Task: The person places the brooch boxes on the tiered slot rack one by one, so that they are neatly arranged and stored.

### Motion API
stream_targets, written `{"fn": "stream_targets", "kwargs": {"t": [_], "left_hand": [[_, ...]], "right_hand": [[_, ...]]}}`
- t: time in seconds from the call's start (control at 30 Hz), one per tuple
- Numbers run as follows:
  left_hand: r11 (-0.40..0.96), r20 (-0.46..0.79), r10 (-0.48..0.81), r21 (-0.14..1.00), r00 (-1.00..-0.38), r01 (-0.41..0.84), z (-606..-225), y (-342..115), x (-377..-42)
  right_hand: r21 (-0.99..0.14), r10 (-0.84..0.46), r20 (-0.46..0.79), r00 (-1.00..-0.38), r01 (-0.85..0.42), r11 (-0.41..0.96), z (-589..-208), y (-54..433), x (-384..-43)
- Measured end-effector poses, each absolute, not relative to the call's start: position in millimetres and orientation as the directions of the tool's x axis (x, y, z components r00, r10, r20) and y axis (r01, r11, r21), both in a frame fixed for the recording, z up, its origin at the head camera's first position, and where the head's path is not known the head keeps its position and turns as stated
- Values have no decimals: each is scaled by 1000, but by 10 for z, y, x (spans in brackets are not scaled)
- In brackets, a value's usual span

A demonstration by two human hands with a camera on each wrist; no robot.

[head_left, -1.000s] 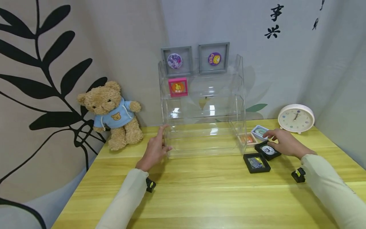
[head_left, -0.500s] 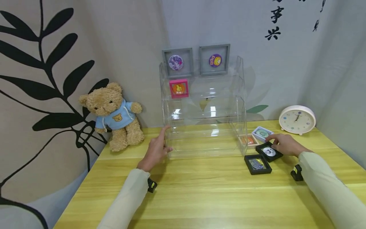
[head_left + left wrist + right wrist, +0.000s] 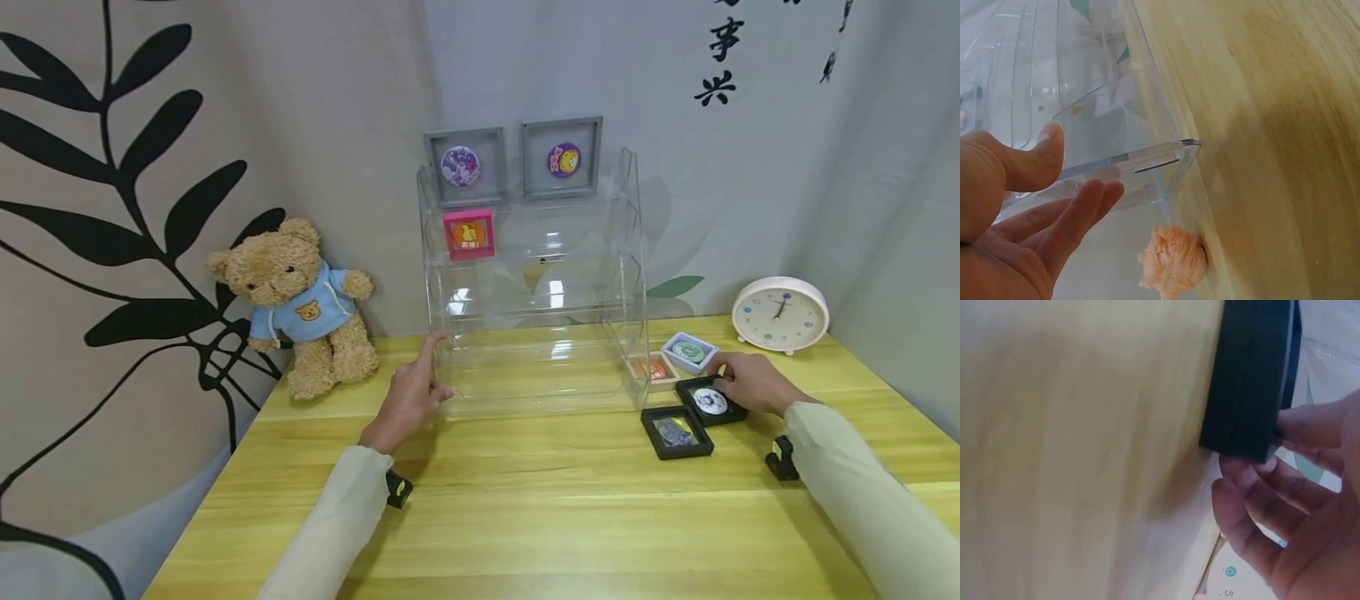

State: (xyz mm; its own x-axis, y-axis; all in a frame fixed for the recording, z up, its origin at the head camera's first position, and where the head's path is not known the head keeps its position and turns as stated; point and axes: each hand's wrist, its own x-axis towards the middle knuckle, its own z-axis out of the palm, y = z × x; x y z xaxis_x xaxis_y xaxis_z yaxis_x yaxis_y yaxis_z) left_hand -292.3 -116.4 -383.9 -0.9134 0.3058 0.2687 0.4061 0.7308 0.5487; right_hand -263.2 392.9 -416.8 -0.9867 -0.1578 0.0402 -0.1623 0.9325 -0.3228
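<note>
A clear stepped display stand stands on the wooden table. My left hand holds its left side wall, thumb on one face and fingers on the other in the left wrist view. To the right of the stand, my right hand grips a corner of a black square frame with a round black-and-white badge. A second black frame lies just in front. Behind are a white frame with a green badge and a pale frame with an orange picture, partly seen through the stand.
Two grey frames with round badges stand on the top tier. A pink frame sits one tier lower, at the left. A teddy bear sits left of the stand. A white clock stands at the back right.
My right hand has moved from above the frames down onto the black frame with the round badge. That frame has shifted slightly to the right. My left hand stays at the stand.
</note>
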Motion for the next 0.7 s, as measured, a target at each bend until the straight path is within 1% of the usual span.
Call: {"fn": "stream_targets", "kwargs": {"t": [0.17, 0.23, 0.33, 0.47, 0.53, 0.57, 0.63, 0.7], "left_hand": [[738, 269, 312, 536, -911, 411, -3840, -1167, -2922], [739, 265, 314, 534, -912, 410, -3838, -1169, -2920], [736, 270, 313, 537, -911, 412, -3833, -1177, -2923], [730, 282, 314, 538, -907, 420, -3834, -1196, -2937], [726, 282, 314, 545, -907, 421, -3847, -1199, -2942], [723, 282, 315, 548, -906, 421, -3858, -1199, -2942], [720, 280, 312, 554, -908, 418, -3879, -1193, -2938], [717, 282, 310, 558, -908, 418, -3893, -1186, -2930]], "right_hand": [[-349, -143, 95, -985, -167, 922, -4172, 3965, -2554], [-376, -126, 119, -985, -162, 912, -4156, 3965, -2520], [-447, -95, 191, -977, -173, 878, -4114, 3940, -2481], [-596, -30, 256, -966, -182, 782, -4060, 3921, -2429], [-694, 5, 237, -971, -166, 701, -4040, 3936, -2402], [-757, 17, 208, -978, -150, 636, -4030, 3946, -2391], [-880, 20, 146, -989, -121, 460, -4010, 3967, -2370], [-966, 1, 91, -996, -88, 242, -3983, 3971, -2348]]}}
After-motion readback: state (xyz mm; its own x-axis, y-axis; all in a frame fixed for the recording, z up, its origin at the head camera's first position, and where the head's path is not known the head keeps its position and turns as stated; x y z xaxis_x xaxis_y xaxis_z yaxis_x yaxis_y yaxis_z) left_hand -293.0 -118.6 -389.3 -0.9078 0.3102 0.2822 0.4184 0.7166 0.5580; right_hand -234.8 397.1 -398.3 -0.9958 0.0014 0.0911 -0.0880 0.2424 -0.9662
